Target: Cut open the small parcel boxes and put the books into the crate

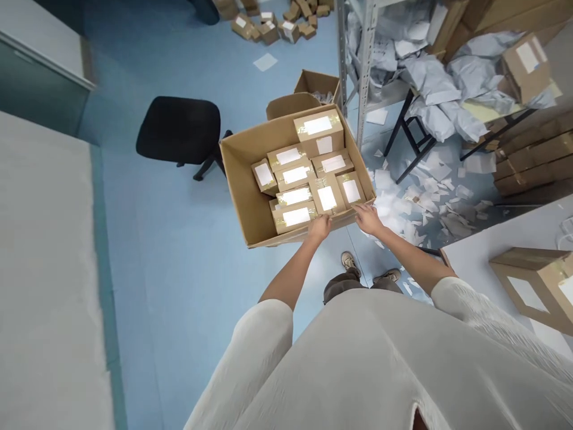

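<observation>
In front of me is a large open cardboard box [244, 197] holding several small taped cartons with white labels. The biggest carton [308, 132] sits at its back right corner, and a small carton [265, 177] leans by the left side. My left hand [320, 227] grips the near rim around its middle, fingers curled over the edge. Farther right on the same rim, close to the corner, my right hand [367, 218] is closed on the edge. The parts of the fingers behind the cardboard are hidden.
A black chair [179, 130] stands left of the box. Metal shelving [364, 71] rises behind it, beside a stool piled with grey mailing bags [432, 80]. Paper scraps [421, 203] litter the floor at right. Small cartons [268, 33] lie at the back; a white table [478, 239] is right.
</observation>
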Demonstrator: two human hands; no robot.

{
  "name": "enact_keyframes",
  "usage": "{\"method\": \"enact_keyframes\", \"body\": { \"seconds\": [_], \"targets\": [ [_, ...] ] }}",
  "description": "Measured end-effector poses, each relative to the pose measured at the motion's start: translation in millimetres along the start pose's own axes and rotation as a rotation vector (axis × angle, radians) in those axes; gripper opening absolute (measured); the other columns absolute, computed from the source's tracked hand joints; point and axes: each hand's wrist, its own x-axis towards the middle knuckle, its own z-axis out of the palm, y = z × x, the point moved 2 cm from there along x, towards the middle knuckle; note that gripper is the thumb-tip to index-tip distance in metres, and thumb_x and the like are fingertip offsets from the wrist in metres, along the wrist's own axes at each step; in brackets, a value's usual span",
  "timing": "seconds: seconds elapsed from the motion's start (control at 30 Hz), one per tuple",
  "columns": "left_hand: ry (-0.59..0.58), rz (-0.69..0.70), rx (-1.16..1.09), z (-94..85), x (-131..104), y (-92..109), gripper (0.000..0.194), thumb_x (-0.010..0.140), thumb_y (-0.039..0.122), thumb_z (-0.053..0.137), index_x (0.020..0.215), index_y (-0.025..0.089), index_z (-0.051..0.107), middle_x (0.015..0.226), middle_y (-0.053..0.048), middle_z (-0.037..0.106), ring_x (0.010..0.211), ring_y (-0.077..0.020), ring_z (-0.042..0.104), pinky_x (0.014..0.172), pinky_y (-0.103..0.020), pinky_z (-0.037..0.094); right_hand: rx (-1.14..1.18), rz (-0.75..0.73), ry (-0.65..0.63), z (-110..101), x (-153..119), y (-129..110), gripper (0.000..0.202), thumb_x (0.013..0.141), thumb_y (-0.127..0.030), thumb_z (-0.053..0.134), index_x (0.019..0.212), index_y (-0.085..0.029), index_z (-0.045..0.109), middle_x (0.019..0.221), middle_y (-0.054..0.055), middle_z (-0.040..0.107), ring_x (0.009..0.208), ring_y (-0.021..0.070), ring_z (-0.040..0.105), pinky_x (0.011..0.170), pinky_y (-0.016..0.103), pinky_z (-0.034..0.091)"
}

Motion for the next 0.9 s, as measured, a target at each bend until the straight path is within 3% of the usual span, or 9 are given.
{"method": "enact_keyframes", "body": {
  "seconds": [0.13,0.33,0.53,0.7,0.9],
  "targets": [
    [-0.013,-0.025,-0.032,5.1,-5,-22,0.031,0.103,0.051,0.062,0.110,0.025,0.078,0.117,-0.018,0.076,0.121,-0.0394,0.072,0.114,-0.054,0.050,-0.058,-0.031,-0.004,16,13,-3,0.042,0.106,-0.027,0.051,0.143,-0.024,0.073,0.147,0.017,0.070,0.141,0.0406,0.048,0.117,0.060,0.033],
    [-0.047,0.043,0.028,13.5,-12,-21,0.028,0.109,0.034,0.051,0.117,0.022,0.076,0.118,-0.019,0.076,0.126,-0.0369,0.069,0.119,-0.051,0.045,-0.073,-0.040,-0.032,13,19,9,0.043,0.112,-0.039,0.044,0.130,-0.026,0.080,0.123,0.018,0.077,0.129,0.0410,0.048,0.113,0.063,0.029],
    [-0.057,0.063,0.052,14.3,-20,-19,0.027,0.109,0.030,0.050,0.109,0.020,0.075,0.120,-0.020,0.075,0.123,-0.0381,0.070,0.117,-0.051,0.043,-0.113,-0.074,-0.090,6,19,11,0.040,0.111,-0.034,0.044,0.114,-0.025,0.083,0.116,0.018,0.079,0.121,0.0401,0.049,0.107,0.062,0.030],
    [-0.084,0.127,0.158,12.9,-26,-17,0.034,0.111,0.030,0.044,0.115,0.019,0.076,0.116,-0.021,0.077,0.118,-0.0366,0.072,0.112,-0.050,0.046,-0.245,-0.141,-0.155,-1,17,5,0.043,0.111,-0.029,0.040,0.114,-0.024,0.082,0.108,0.018,0.079,0.114,0.0375,0.051,0.102,0.056,0.029],
    [-0.147,0.193,0.355,16.1,-39,-6,0.036,0.113,0.025,0.040,0.119,0.016,0.075,0.121,-0.019,0.077,0.112,-0.0309,0.074,0.103,-0.043,0.048,-0.464,-0.205,-0.258,-13,4,5,0.043,0.112,-0.024,0.038,0.114,-0.019,0.080,0.113,0.018,0.078,0.110,0.0350,0.049,0.092,0.047,0.027]
  ]
}}
